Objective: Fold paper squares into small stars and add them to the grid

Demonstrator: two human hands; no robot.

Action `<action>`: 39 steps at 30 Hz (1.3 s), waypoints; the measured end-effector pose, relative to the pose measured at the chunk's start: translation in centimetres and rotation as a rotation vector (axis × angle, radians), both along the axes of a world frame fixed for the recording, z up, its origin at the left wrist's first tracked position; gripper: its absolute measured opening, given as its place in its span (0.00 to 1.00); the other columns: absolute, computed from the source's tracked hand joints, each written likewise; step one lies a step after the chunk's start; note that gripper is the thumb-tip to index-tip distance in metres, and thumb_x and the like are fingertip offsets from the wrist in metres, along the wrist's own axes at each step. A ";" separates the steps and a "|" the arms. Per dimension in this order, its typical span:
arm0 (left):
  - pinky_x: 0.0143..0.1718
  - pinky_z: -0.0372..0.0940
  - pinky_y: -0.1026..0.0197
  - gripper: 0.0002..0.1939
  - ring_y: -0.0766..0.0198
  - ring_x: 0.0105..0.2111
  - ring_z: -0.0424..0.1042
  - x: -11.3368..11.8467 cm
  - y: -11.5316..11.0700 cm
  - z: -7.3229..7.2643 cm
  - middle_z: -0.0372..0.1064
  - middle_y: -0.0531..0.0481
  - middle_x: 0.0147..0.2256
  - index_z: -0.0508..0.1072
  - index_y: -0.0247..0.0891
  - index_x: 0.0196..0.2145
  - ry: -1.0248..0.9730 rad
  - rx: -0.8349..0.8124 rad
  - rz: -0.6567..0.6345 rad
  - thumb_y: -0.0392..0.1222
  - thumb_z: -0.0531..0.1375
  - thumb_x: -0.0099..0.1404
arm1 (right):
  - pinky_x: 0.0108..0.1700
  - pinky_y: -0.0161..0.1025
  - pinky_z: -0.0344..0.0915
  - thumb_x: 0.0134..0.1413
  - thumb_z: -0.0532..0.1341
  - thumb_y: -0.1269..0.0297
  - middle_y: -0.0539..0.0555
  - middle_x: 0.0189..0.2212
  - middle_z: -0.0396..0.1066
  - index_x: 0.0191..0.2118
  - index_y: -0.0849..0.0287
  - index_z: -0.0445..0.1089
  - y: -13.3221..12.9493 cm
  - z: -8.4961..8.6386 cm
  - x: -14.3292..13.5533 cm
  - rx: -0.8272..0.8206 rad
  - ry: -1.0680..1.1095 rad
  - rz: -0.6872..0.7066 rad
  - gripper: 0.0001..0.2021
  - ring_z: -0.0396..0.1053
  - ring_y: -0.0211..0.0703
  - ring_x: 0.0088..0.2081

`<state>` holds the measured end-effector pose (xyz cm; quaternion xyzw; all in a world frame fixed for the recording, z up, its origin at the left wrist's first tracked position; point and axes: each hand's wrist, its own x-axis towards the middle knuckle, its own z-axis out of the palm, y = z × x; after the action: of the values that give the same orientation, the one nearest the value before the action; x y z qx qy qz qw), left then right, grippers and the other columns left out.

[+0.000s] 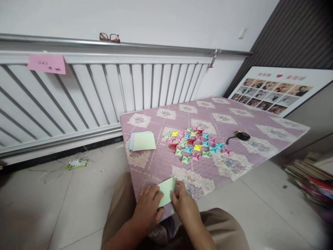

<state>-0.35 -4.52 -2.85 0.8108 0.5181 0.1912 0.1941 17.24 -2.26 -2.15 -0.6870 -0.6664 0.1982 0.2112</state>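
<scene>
A light green sheet of paper [166,191] is held between both hands at the near edge of the table. My left hand [148,207] grips its left side, the thumb below and the fingers on top. At the sheet's right edge my right hand [184,203] pinches the paper with curled fingers. Farther off, a stack of coloured paper [144,141] lies at the table's left, pale green on top. Several small folded paper pieces [197,148] in pink, green, blue, yellow and red stand in rows near the middle.
The table [158,166] has a purple patterned cloth. A black cable [242,135] lies on its right part. Behind are a white radiator [104,86] and a photo board [275,90]. Glasses [109,37] rest on the pipe. A power strip [77,163] lies on the floor.
</scene>
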 end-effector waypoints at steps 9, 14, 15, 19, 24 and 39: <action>0.54 0.54 0.47 0.14 0.51 0.52 0.59 -0.2 0.5 -0.3 0.65 0.49 0.51 0.69 0.43 0.46 0.056 0.082 -0.045 0.38 0.59 0.61 | 0.44 0.43 0.63 0.56 0.57 0.71 0.55 0.38 0.71 0.40 0.56 0.69 -0.7 -0.6 1.1 0.348 -0.118 0.334 0.08 0.68 0.46 0.41; 0.50 0.56 0.48 0.08 0.54 0.47 0.62 -0.3 0.8 -0.3 0.68 0.51 0.45 0.70 0.43 0.41 0.028 0.165 -0.059 0.38 0.58 0.63 | 0.48 0.46 0.62 0.48 0.64 0.72 0.54 0.44 0.69 0.44 0.54 0.68 -1.3 -0.3 1.6 0.261 -0.033 0.408 0.16 0.66 0.49 0.46; 0.49 0.57 0.49 0.07 0.54 0.46 0.63 -0.3 0.9 -0.2 0.69 0.51 0.44 0.70 0.43 0.40 0.026 0.166 -0.055 0.39 0.58 0.63 | 0.48 0.46 0.61 0.47 0.64 0.73 0.54 0.44 0.69 0.44 0.53 0.69 -1.4 -0.3 1.6 0.252 -0.032 0.400 0.16 0.66 0.49 0.46; 0.47 0.57 0.50 0.09 0.54 0.44 0.64 -0.4 1.3 0.0 0.69 0.50 0.44 0.70 0.43 0.41 0.028 0.125 -0.053 0.41 0.60 0.61 | 0.46 0.48 0.61 0.49 0.62 0.74 0.53 0.42 0.70 0.38 0.53 0.70 -1.4 -1.1 1.4 0.308 -0.005 0.348 0.11 0.66 0.50 0.46; 0.47 0.56 0.52 0.10 0.56 0.44 0.64 -0.9 2.2 0.0 0.69 0.51 0.43 0.72 0.43 0.38 0.033 0.086 0.005 0.32 0.59 0.60 | 0.47 0.47 0.60 0.54 0.59 0.73 0.52 0.41 0.71 0.35 0.53 0.69 -1.4 -2.0 1.4 0.389 0.035 0.327 0.07 0.67 0.48 0.45; 0.42 0.54 0.55 0.06 0.58 0.38 0.64 -0.8 4.5 1.1 0.67 0.52 0.33 0.72 0.40 0.27 0.062 -0.114 0.246 0.42 0.61 0.61 | 0.46 0.47 0.61 0.58 0.56 0.67 0.56 0.38 0.68 0.30 0.56 0.66 -1.3 -2.9 0.5 0.435 -0.033 0.204 0.06 0.64 0.49 0.44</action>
<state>-1.11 -0.06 -1.72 0.7342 0.6294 0.1587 0.1990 17.72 -3.53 -5.04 -0.5575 -0.7629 0.0590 0.3221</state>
